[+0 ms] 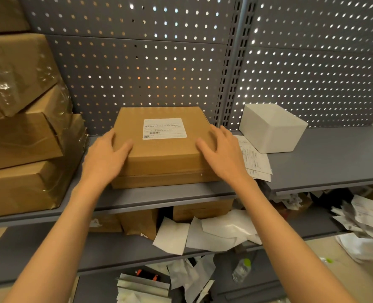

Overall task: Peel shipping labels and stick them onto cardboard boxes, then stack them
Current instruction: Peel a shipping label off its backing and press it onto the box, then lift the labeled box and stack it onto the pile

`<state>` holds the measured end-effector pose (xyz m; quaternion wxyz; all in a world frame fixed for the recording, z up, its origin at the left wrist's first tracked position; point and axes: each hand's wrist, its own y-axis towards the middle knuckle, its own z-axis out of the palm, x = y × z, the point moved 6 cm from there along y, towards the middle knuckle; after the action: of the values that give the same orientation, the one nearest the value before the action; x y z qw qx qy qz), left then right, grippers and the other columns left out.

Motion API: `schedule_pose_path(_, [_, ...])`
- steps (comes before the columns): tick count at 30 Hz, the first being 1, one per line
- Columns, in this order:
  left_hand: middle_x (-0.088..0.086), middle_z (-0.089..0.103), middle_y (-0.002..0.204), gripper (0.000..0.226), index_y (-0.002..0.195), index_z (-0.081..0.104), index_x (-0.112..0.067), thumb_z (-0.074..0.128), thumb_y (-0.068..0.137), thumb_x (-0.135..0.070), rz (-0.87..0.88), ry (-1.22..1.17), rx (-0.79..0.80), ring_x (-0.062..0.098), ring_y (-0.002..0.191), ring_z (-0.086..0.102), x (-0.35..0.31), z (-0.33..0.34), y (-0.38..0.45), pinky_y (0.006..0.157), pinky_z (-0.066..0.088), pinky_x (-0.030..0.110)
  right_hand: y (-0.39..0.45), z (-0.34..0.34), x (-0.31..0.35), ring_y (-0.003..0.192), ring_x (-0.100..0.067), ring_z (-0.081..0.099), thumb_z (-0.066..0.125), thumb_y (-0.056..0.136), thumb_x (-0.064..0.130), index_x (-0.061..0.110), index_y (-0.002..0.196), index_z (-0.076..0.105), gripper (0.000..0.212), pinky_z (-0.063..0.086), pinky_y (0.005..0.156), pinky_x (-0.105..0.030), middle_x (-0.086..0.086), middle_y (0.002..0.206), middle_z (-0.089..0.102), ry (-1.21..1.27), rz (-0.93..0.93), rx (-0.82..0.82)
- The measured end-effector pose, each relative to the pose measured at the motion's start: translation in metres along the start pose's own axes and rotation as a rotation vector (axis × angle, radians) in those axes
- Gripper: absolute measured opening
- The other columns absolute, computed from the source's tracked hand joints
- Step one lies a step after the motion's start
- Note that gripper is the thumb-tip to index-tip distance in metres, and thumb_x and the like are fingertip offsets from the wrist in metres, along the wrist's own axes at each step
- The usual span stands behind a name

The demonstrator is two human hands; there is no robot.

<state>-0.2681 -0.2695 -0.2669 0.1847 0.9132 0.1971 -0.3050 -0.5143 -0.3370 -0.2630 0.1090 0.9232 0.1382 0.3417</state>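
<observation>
A flat brown cardboard box [163, 152] lies on top of a second box of the same size [165, 182] on the grey shelf [325, 162]. A white shipping label [164, 128] with a barcode is stuck flat on its top face, toward the back. My left hand [104, 158] clasps the box's left near corner, thumb on top. My right hand [222, 154] presses on the right edge with its fingers spread over the top. A small pile of loose label sheets [256, 162] sits just right of the boxes, partly under my right hand.
Taped brown parcels [21, 132] are piled at the left of the shelf. A white box [270, 127] stands at the back right. A perforated metal panel [159, 62] closes the back. Crumpled backing papers [220, 232] and more boxes fill the lower shelves.
</observation>
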Motion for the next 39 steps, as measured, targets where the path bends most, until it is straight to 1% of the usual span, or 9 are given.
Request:
schedule_pose_path(3, [0.006, 0.042, 0.142, 0.072, 0.144, 0.032, -0.016, 0.056, 0.086, -0.051, -0.213, -0.356, 0.055, 0.028, 0.124, 0.042, 0.018, 0.006, 0.001, 0.100, 0.035, 0.042, -0.003, 0.005, -0.020, 0.136, -0.022, 0.031, 0.056, 0.086, 0.051, 0.020, 0.148, 0.021, 0.078, 0.030, 0.108, -0.040, -0.002, 0.151, 0.029, 0.373, 0.220, 0.039])
schedule_pose_path(6, [-0.001, 0.046, 0.121, 0.067, 0.138, 0.041, -0.016, 0.061, 0.083, -0.049, -0.318, -0.599, 0.131, 0.019, 0.107, 0.043, 0.020, 0.016, -0.002, 0.089, 0.036, 0.036, -0.007, 0.015, -0.029, 0.128, -0.019, 0.040, 0.060, 0.081, 0.056, 0.020, 0.147, 0.024, 0.083, 0.037, 0.103, -0.038, 0.000, 0.146, 0.037, 0.563, 0.370, 0.105])
schedule_pose_path(9, [0.000, 0.046, 0.122, 0.069, 0.138, 0.040, -0.016, 0.063, 0.082, -0.048, -0.315, -0.629, 0.157, 0.019, 0.107, 0.042, 0.019, 0.018, -0.002, 0.090, 0.036, 0.036, -0.009, 0.021, -0.028, 0.097, -0.007, 0.050, 0.059, 0.084, 0.051, 0.017, 0.135, 0.041, 0.064, 0.040, 0.079, -0.025, 0.010, 0.114, 0.053, 0.688, 0.414, 0.142])
schedule_pose_path(12, [-0.002, 0.046, 0.115, 0.065, 0.137, 0.041, -0.016, 0.063, 0.083, -0.046, -0.275, -0.628, 0.143, 0.017, 0.104, 0.043, 0.018, 0.015, -0.003, 0.086, 0.035, 0.033, -0.009, 0.022, -0.027, 0.083, 0.003, 0.046, 0.062, 0.085, 0.044, 0.021, 0.127, 0.047, 0.050, 0.036, 0.064, -0.017, 0.019, 0.092, 0.049, 0.765, 0.409, 0.119])
schedule_pose_path(17, [-0.005, 0.048, 0.112, 0.060, 0.136, 0.043, -0.015, 0.064, 0.085, -0.038, -0.190, -0.665, 0.073, 0.013, 0.101, 0.045, 0.016, 0.007, -0.009, 0.084, 0.036, 0.029, -0.016, 0.019, -0.021, 0.086, 0.002, 0.048, 0.064, 0.084, 0.041, 0.024, 0.128, 0.048, 0.049, 0.038, 0.067, -0.018, 0.020, 0.095, 0.051, 0.818, 0.393, 0.067])
schedule_pose_path(22, [-0.010, 0.045, 0.119, 0.069, 0.142, 0.035, -0.022, 0.064, 0.083, -0.042, -0.030, -0.655, -0.019, 0.010, 0.106, 0.044, 0.007, -0.010, -0.010, 0.075, 0.035, 0.018, -0.025, 0.000, -0.011, 0.098, -0.001, 0.050, 0.063, 0.085, 0.038, 0.024, 0.133, 0.045, 0.053, 0.039, 0.072, -0.014, 0.011, 0.114, 0.054, 0.812, 0.273, -0.076])
schedule_pose_path(25, [-0.008, 0.045, 0.130, 0.074, 0.144, 0.031, -0.025, 0.065, 0.081, -0.047, 0.051, -0.685, -0.034, 0.011, 0.114, 0.045, -0.001, -0.016, -0.011, 0.088, 0.039, 0.025, -0.032, -0.018, -0.005, 0.100, 0.002, 0.050, 0.062, 0.086, 0.037, 0.022, 0.135, 0.044, 0.055, 0.042, 0.073, -0.014, 0.011, 0.115, 0.054, 0.790, 0.190, -0.170])
schedule_pose_path(31, [-0.006, 0.046, 0.133, 0.070, 0.141, 0.033, -0.030, 0.066, 0.081, -0.044, 0.181, -0.767, -0.009, 0.011, 0.119, 0.047, -0.037, -0.014, -0.022, 0.101, 0.042, 0.038, -0.053, -0.064, -0.008, 0.102, 0.002, 0.053, 0.066, 0.084, 0.032, 0.018, 0.136, 0.044, 0.058, 0.045, 0.071, -0.002, 0.007, 0.119, 0.057, 0.760, 0.100, -0.342])
schedule_pose_path(39, [-0.010, 0.054, 0.128, 0.074, 0.136, 0.043, -0.029, 0.071, 0.069, -0.046, 0.303, -0.909, 0.086, 0.004, 0.113, 0.053, -0.116, 0.007, -0.036, 0.090, 0.044, 0.022, -0.081, -0.130, -0.044, 0.093, 0.009, 0.058, 0.063, 0.088, 0.023, 0.017, 0.130, 0.050, 0.045, 0.044, 0.071, -0.005, 0.010, 0.113, 0.061, 0.748, 0.082, -0.512])
